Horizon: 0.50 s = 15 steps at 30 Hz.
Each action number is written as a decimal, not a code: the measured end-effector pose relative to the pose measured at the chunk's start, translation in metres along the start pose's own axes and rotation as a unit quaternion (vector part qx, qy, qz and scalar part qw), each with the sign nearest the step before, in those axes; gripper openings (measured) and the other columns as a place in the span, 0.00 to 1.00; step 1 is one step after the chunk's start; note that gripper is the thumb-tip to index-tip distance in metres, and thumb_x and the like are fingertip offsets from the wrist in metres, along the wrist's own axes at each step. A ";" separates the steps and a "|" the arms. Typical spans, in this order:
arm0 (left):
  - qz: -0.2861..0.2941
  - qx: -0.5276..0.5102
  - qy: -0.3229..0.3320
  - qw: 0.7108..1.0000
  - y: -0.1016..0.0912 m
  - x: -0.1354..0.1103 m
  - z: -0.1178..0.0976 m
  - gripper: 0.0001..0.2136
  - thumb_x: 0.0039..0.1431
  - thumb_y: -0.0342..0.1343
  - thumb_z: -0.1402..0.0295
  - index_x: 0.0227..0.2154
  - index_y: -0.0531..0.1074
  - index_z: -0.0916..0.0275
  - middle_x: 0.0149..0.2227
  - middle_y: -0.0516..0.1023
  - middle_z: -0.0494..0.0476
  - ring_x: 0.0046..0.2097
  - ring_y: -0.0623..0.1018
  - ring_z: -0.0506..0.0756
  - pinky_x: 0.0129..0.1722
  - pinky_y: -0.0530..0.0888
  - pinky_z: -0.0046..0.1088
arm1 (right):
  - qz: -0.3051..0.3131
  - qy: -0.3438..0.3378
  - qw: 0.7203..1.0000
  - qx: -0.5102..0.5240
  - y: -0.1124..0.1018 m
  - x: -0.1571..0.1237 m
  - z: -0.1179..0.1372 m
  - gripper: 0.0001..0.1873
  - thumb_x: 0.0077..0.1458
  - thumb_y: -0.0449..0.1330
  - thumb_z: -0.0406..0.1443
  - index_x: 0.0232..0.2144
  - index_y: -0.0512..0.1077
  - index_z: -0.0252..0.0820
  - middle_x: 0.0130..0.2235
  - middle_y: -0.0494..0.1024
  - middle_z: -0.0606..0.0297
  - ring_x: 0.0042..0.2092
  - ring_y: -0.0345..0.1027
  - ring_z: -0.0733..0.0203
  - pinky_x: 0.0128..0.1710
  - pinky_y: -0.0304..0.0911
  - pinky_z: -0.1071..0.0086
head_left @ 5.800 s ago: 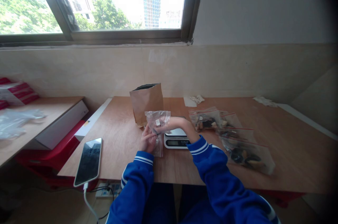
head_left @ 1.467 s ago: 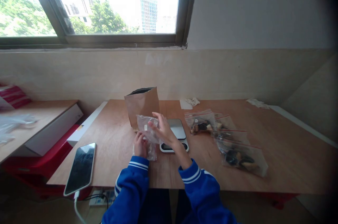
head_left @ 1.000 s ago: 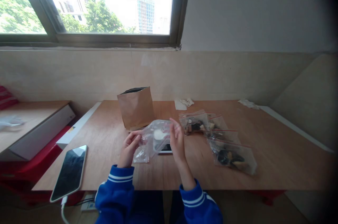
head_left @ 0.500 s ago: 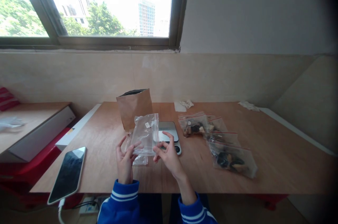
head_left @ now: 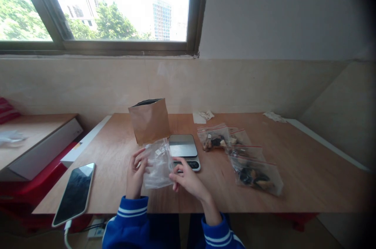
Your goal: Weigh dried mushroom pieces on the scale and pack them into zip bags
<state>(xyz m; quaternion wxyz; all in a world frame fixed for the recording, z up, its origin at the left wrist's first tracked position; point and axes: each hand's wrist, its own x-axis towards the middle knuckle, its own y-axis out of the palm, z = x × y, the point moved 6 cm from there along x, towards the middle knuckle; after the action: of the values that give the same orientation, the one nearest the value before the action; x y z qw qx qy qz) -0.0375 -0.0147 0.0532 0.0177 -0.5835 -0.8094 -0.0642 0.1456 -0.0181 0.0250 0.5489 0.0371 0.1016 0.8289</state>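
A clear zip-lock bag [head_left: 157, 166] with a small white label lies low over the table, seemingly on top of other clear bags; the layers are hard to separate. My left hand [head_left: 136, 172] is at its left side, fingers curved and apart, the fingertips partly behind or against the plastic. My right hand [head_left: 186, 178] has its thumb and fingertips at the bag's right edge, pinching it. Just beyond that hand is a kitchen scale [head_left: 183, 146] with a metal plate and dark display. Behind the bag stands an open brown paper pouch [head_left: 149, 121].
Several filled zip-lock bags [head_left: 258, 176] of dark and tan dried pieces lie on the right. A phone [head_left: 75, 192] with a white cable rests at the table's left front edge. Crumpled tissue [head_left: 206, 115] is at the back by the wall.
The clear bag has come down from upright in front of the scale to lying lower, uncovering the scale's plate and display. My left hand's fingers have loosened, and both hands stay beside the bag.
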 end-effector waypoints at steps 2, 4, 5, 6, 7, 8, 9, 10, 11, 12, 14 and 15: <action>0.002 0.005 0.021 1.000 -0.001 0.009 0.000 0.23 0.49 0.60 0.60 0.47 0.67 0.63 0.41 0.76 0.59 0.30 0.74 0.49 0.30 0.70 0.25 | 0.008 -0.003 1.000 -0.003 0.006 0.000 -0.001 0.30 0.47 0.63 0.41 0.50 0.55 0.46 0.31 0.66 0.74 0.21 0.67 0.67 0.20 0.64 0.71; 0.004 0.016 0.035 0.999 -0.004 0.021 -0.001 0.23 0.50 0.59 0.60 0.47 0.66 0.64 0.41 0.76 0.59 0.29 0.73 0.48 0.31 0.70 0.25 | 0.017 -0.011 0.999 -0.026 0.009 0.000 -0.002 0.30 0.49 0.61 0.40 0.52 0.55 0.47 0.31 0.67 0.73 0.24 0.69 0.65 0.24 0.66 0.68; 0.004 0.025 0.042 0.999 -0.007 0.027 -0.001 0.23 0.50 0.59 0.59 0.48 0.66 0.64 0.41 0.76 0.59 0.29 0.73 0.48 0.31 0.70 0.26 | 0.012 -0.024 0.998 -0.055 0.007 0.000 -0.002 0.29 0.50 0.60 0.39 0.53 0.55 0.48 0.32 0.68 0.71 0.27 0.71 0.63 0.28 0.68 0.66; 0.005 0.036 0.049 0.998 -0.010 0.033 -0.001 0.23 0.50 0.59 0.59 0.48 0.66 0.64 0.40 0.75 0.58 0.30 0.73 0.48 0.31 0.70 0.26 | -0.006 -0.049 0.994 -0.098 0.001 0.002 0.000 0.29 0.51 0.59 0.39 0.54 0.55 0.48 0.35 0.69 0.68 0.33 0.72 0.61 0.34 0.69 0.63; 0.010 0.048 0.052 0.997 -0.013 0.039 -0.001 0.23 0.50 0.58 0.59 0.48 0.65 0.64 0.40 0.75 0.58 0.30 0.73 0.49 0.30 0.69 0.26 | -0.040 -0.084 0.984 -0.154 -0.010 0.003 0.004 0.26 0.52 0.58 0.38 0.53 0.57 0.48 0.39 0.70 0.65 0.39 0.71 0.58 0.40 0.68 0.61; 0.023 0.062 0.052 0.996 -0.015 0.046 0.001 0.23 0.51 0.57 0.58 0.48 0.64 0.63 0.40 0.75 0.58 0.30 0.74 0.49 0.29 0.69 0.26 | -0.091 -0.125 0.964 -0.218 -0.025 0.005 0.009 0.23 0.53 0.57 0.37 0.52 0.60 0.48 0.43 0.70 0.61 0.45 0.69 0.56 0.46 0.65 0.59; 0.041 0.078 0.050 0.995 -0.017 0.052 0.004 0.23 0.52 0.56 0.58 0.49 0.64 0.63 0.40 0.74 0.58 0.30 0.74 0.50 0.28 0.69 0.25 | -0.155 -0.168 0.931 -0.285 -0.042 0.005 0.016 0.19 0.55 0.55 0.36 0.50 0.63 0.46 0.47 0.69 0.58 0.51 0.64 0.55 0.51 0.61 0.57; 0.063 0.097 0.048 0.992 -0.018 0.057 0.009 0.24 0.52 0.55 0.57 0.49 0.63 0.63 0.40 0.75 0.59 0.29 0.74 0.50 0.26 0.68 0.25 | -0.221 -0.198 0.889 -0.348 -0.061 0.006 0.022 0.16 0.56 0.52 0.35 0.48 0.65 0.44 0.49 0.67 0.55 0.54 0.61 0.53 0.55 0.57 0.55; 0.083 0.121 0.051 0.988 -0.018 0.063 0.014 0.23 0.53 0.54 0.56 0.50 0.63 0.63 0.41 0.75 0.60 0.30 0.74 0.51 0.26 0.68 0.26 | -0.279 -0.206 0.845 -0.407 -0.081 0.006 0.026 0.15 0.57 0.50 0.34 0.47 0.66 0.41 0.50 0.66 0.52 0.55 0.59 0.51 0.57 0.53 0.53; 0.097 0.153 0.061 0.982 -0.019 0.068 0.019 0.23 0.54 0.52 0.56 0.50 0.63 0.62 0.42 0.75 0.60 0.31 0.75 0.52 0.26 0.69 0.27 | -0.323 -0.196 0.803 -0.461 -0.099 0.008 0.027 0.16 0.56 0.50 0.33 0.47 0.66 0.38 0.52 0.64 0.50 0.57 0.56 0.49 0.57 0.52 0.52; 0.106 0.243 0.106 0.958 -0.021 0.075 0.026 0.20 0.56 0.50 0.57 0.48 0.66 0.61 0.43 0.75 0.61 0.36 0.75 0.55 0.33 0.72 0.32 | -0.365 -0.151 0.733 -0.554 -0.131 0.013 0.026 0.20 0.53 0.53 0.33 0.49 0.65 0.35 0.56 0.59 0.45 0.59 0.51 0.43 0.57 0.50 0.51; 0.097 0.297 0.133 0.941 -0.021 0.077 0.027 0.18 0.56 0.50 0.58 0.47 0.68 0.60 0.44 0.75 0.61 0.39 0.75 0.56 0.37 0.72 0.36 | -0.372 -0.128 0.703 -0.592 -0.143 0.014 0.024 0.22 0.52 0.55 0.33 0.51 0.65 0.34 0.58 0.58 0.44 0.60 0.49 0.42 0.57 0.48 0.50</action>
<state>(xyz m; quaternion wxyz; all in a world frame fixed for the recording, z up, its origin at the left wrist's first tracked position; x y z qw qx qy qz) -0.0812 0.0550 0.0325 0.3041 -0.6134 -0.7214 0.1040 0.2731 0.0520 0.0181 0.7295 -0.2309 -0.4757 0.4339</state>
